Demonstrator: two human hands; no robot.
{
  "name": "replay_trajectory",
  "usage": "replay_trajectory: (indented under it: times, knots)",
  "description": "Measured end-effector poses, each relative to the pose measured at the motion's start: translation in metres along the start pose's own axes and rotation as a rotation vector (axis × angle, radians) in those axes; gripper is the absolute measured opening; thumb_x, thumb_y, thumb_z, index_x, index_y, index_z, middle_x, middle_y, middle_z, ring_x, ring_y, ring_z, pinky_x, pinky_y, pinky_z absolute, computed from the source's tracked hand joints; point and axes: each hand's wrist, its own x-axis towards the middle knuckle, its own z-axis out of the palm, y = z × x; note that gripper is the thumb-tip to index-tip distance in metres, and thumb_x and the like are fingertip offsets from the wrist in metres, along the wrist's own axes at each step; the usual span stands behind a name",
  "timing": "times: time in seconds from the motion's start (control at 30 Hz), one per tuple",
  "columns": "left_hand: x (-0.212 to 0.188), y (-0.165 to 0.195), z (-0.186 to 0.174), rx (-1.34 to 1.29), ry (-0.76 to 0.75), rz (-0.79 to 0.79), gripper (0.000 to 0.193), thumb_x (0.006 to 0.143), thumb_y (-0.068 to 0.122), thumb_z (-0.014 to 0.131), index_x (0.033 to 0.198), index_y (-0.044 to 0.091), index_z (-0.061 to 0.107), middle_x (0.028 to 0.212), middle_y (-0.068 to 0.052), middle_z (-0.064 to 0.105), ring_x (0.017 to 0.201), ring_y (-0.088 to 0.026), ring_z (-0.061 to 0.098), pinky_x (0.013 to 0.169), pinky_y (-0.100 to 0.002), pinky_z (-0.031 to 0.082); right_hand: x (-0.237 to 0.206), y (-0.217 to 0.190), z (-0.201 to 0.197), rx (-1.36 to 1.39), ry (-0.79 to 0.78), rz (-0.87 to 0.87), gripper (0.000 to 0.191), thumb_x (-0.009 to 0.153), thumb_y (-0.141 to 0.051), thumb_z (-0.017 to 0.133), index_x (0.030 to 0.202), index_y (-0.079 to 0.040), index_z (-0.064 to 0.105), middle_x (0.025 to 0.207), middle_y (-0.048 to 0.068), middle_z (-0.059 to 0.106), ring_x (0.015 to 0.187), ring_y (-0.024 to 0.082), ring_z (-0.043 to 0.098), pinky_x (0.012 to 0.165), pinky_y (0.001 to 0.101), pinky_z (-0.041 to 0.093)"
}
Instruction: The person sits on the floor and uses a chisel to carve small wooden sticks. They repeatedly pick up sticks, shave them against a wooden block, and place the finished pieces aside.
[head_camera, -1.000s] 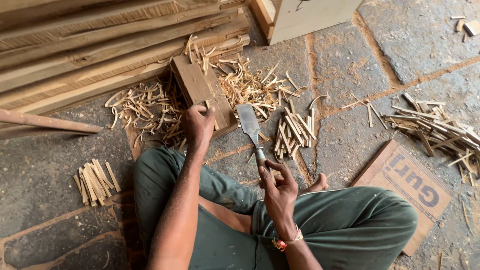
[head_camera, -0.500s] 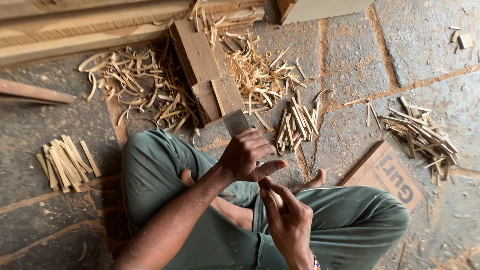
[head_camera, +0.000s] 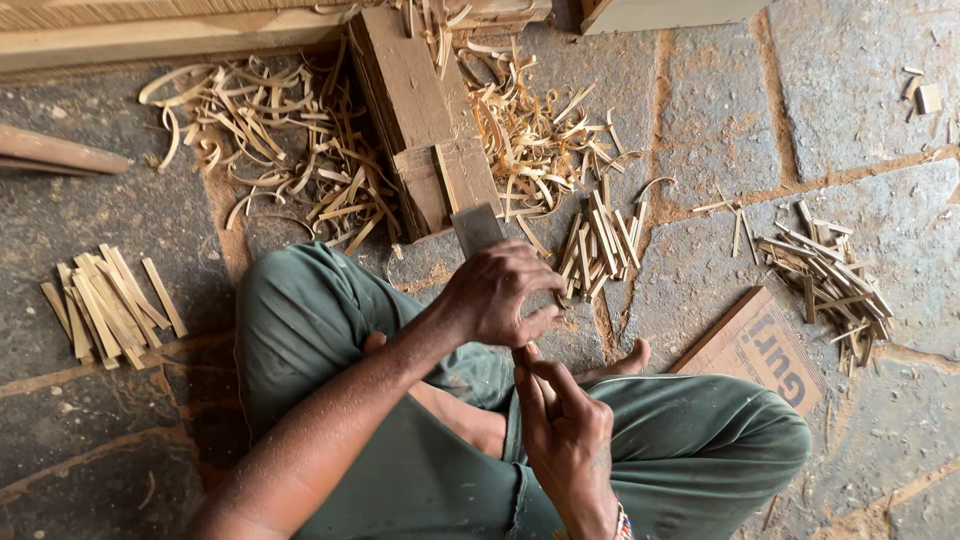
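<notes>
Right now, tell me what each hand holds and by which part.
The left hand wraps the flat blade partway down, its tip showing above. The right hand grips just below; what it holds is hidden.

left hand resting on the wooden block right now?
No, the left hand is off the wooden block, closed over the flat metal blade just above the right hand.

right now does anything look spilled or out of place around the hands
Wood shavings lie strewn over the stone floor on both sides of the wooden block; cut sticks sit in loose piles. The left hand covers the blade.
</notes>
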Motion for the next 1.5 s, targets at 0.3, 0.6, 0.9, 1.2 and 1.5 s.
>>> replay_trajectory:
  times: [0.3,0.6,0.9,1.2,1.5]
  knots:
    - [0.010,-0.026,-0.001,0.070,-0.071,-0.047,0.041,0.070,0.019,0.065,0.108,0.007,0.076,0.120,-0.014,0.074,0.121,-0.029,0.066,0.120,-0.049,0.039,0.018,0.011,0.016,-0.009,0.027,-0.113,0.007,0.097,-0.011,0.070,0.098,-0.004,0.071,0.045,0.005,0.048,0.038,0.004,0.038,0.038,0.0288,0.026]
    - [0.024,-0.067,0.002,0.233,-0.114,0.042,0.046,0.073,0.019,0.060,0.115,0.004,0.073,0.148,-0.016,0.059,0.146,-0.032,0.046,0.126,-0.055,0.023,0.046,0.020,0.032,0.035,0.008,-0.137,0.012,0.100,-0.016,0.066,0.101,-0.005,0.071,0.043,0.004,0.052,0.036,0.005,0.039,0.035,0.0313,0.026]
    - [0.036,-0.089,-0.015,0.465,0.190,0.163,0.052,0.090,0.035,0.065,0.127,-0.002,0.067,0.146,-0.024,0.058,0.142,-0.035,0.046,0.120,-0.054,0.025,0.071,0.037,0.064,0.121,0.063,-0.175,0.016,0.102,-0.021,0.066,0.102,-0.006,0.072,0.060,0.004,0.068,0.037,0.005,0.045,0.035,0.0277,0.028]
    - [-0.010,-0.038,-0.040,0.341,0.512,-0.742,0.024,0.100,0.028,0.069,0.092,0.006,0.069,0.078,-0.008,0.071,0.067,-0.021,0.066,0.064,-0.040,0.055,0.073,0.070,0.051,0.582,0.166,0.075,0.031,0.097,-0.027,0.069,0.122,-0.009,0.071,0.063,0.005,0.071,0.043,0.007,0.052,0.035,0.0241,0.031]
    - [0.006,-0.047,-0.034,0.458,0.412,-0.835,0.017,0.097,0.018,0.067,0.089,0.003,0.070,0.084,-0.013,0.072,0.074,-0.025,0.068,0.068,-0.041,0.052,0.078,0.080,0.058,0.598,0.218,0.029,0.028,0.095,-0.024,0.072,0.119,-0.008,0.072,0.060,0.000,0.068,0.048,0.004,0.057,0.038,0.0245,0.033]
